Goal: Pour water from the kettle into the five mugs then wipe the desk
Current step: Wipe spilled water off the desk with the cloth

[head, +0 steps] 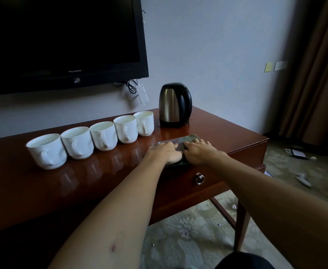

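Several white mugs (103,135) stand in a diagonal row on the glossy dark wooden desk (93,177), handles facing me. Behind the rightmost mug sits a steel and black kettle (174,105) on its base, near the wall. A dark grey cloth (187,139) lies flat on the desk in front of the kettle. My left hand (164,152) and my right hand (201,151) rest side by side on the cloth, palms down and fingers spread, pressing it against the desk top. Most of the cloth is hidden under them.
A black television (62,41) hangs on the wall above the mugs, with cables and a white power strip (142,94) below its corner. The desk drawer has a metal ring pull (200,178). Small items, including a white controller (303,179), lie on the carpet at right.
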Motion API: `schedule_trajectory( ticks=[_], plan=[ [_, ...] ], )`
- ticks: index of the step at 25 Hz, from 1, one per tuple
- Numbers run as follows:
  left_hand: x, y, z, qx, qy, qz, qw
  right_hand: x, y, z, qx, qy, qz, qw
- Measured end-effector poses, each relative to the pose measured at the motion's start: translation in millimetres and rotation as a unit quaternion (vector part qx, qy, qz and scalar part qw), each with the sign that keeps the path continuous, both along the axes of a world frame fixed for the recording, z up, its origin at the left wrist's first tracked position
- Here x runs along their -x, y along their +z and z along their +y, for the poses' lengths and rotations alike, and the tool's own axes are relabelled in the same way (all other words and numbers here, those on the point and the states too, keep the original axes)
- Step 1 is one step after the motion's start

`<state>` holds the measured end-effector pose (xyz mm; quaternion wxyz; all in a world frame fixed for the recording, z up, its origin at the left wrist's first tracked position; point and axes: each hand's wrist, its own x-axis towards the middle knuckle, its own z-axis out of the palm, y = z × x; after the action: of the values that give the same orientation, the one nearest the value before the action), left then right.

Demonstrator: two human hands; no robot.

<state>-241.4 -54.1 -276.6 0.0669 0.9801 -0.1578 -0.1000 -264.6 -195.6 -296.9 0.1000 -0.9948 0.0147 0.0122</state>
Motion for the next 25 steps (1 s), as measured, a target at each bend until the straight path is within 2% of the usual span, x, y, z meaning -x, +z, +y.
schedule_trajectory(
  ticks=[6,12,18,25],
  plan=[
    [-53,7,-12,-0.027,0.027,0.01,0.999,-65,0,-15,-0.034,0.038,0.004,0.999],
    [-84,3,1,0.0,0.058,-0.006,0.998,-99,16,-1,-0.047,0.085,0.02,0.995],
    [-55,7,8,0.007,0.063,-0.011,0.998,-77,20,8,-0.051,0.092,0.014,0.994],
    [10,11,66,-0.019,0.071,0.009,0.997,-19,8,55,-0.054,0.095,0.009,0.994]
  ],
)
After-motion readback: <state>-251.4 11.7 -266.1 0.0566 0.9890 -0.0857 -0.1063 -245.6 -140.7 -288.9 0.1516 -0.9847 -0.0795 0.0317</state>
